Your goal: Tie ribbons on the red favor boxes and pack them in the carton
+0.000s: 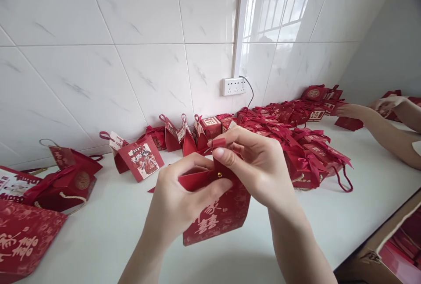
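Observation:
Above the white table, both hands hold a red gift box [226, 218] printed with pale characters and a floral pattern. My left hand [187, 192] grips its left side, thumb pressed on the front panel near a small gold eyelet. With thumb and fingers, my right hand [253, 161] pinches a short red ribbon [218, 143] at the top edge of the box. The fingertips behind the box are partly hidden. Just beyond my left hand stands a folded red card box [144, 159] with a printed couple on it.
Many red gift boxes [309, 161] with ribbon bows crowd the table [108, 222] along the tiled wall. More red boxes [29, 236] lie at the left. At lower right is an open carton [365, 260] with red items. Another person's arms [388, 130] reach in from the right.

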A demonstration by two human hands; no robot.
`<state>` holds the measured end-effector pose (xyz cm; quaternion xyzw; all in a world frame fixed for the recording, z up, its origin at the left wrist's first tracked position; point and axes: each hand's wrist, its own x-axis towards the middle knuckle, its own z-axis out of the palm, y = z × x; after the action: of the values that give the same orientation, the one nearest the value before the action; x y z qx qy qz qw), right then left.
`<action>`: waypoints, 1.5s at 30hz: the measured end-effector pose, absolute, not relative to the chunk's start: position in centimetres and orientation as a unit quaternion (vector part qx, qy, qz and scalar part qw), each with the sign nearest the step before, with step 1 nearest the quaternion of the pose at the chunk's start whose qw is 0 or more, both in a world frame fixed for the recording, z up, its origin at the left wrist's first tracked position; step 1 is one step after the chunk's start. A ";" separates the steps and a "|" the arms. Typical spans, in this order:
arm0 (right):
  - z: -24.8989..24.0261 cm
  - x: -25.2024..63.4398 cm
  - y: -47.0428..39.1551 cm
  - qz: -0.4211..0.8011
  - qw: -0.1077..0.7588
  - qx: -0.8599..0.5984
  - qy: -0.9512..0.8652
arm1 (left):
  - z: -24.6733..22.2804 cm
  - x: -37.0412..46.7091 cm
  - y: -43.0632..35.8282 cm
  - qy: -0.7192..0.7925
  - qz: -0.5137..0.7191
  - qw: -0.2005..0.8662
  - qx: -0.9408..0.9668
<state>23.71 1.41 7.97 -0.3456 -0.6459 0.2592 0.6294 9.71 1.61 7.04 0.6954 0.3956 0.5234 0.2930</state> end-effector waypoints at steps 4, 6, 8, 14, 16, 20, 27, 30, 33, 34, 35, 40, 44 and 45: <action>7.7 23.6 1.9 0.198 0.635 -0.344 -0.662 | 6.8 9.9 1.6 0.425 0.512 0.237 0.708; 7.5 23.2 2.0 0.136 0.631 -0.372 -0.667 | 6.6 9.7 1.7 0.436 0.519 0.159 0.718; 7.4 22.8 1.8 0.052 0.623 -0.431 -0.651 | 6.3 9.4 2.0 0.427 0.548 0.039 0.718; 7.6 22.2 -0.2 0.032 0.523 -0.530 -0.667 | 5.1 9.5 2.6 0.307 0.601 -0.209 0.708; 7.8 22.0 -0.7 0.047 0.507 -0.538 -0.671 | 4.6 10.2 2.4 0.286 0.606 -0.211 0.712; 7.9 22.0 -1.0 -0.022 0.511 -0.599 -0.617 | 3.5 12.2 1.5 0.285 0.589 -0.183 0.734; 8.7 25.9 -0.3 0.101 0.448 -0.636 -0.620 | 4.1 11.9 1.4 0.279 0.511 0.059 0.811; 9.1 27.5 -0.4 0.198 0.390 -0.592 -0.677 | 5.0 10.5 2.3 0.380 0.498 0.160 0.763; 9.3 28.2 -0.4 0.254 0.370 -0.538 -0.713 | 5.8 9.7 2.9 0.408 0.421 0.295 0.754; 9.2 28.2 -0.4 0.265 0.370 -0.528 -0.717 | 6.0 9.6 3.0 0.404 0.398 0.333 0.753; 9.2 28.0 -0.3 0.269 0.375 -0.526 -0.715 | 6.3 9.5 3.1 0.403 0.385 0.357 0.750; 8.7 26.7 0.3 0.252 0.467 -0.540 -0.653 | 6.8 9.5 2.6 0.407 0.392 0.354 0.745; 8.5 25.6 0.1 0.255 0.525 -0.509 -0.632 | 6.5 9.9 1.9 0.402 0.435 0.356 0.723; 8.5 25.5 0.0 0.250 0.538 -0.501 -0.631 | 6.5 10.0 1.7 0.404 0.455 0.345 0.715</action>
<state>25.47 -0.01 8.51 -0.5006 -0.6308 0.2499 0.5377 10.04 1.74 6.49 0.7152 0.4036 0.4546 0.3448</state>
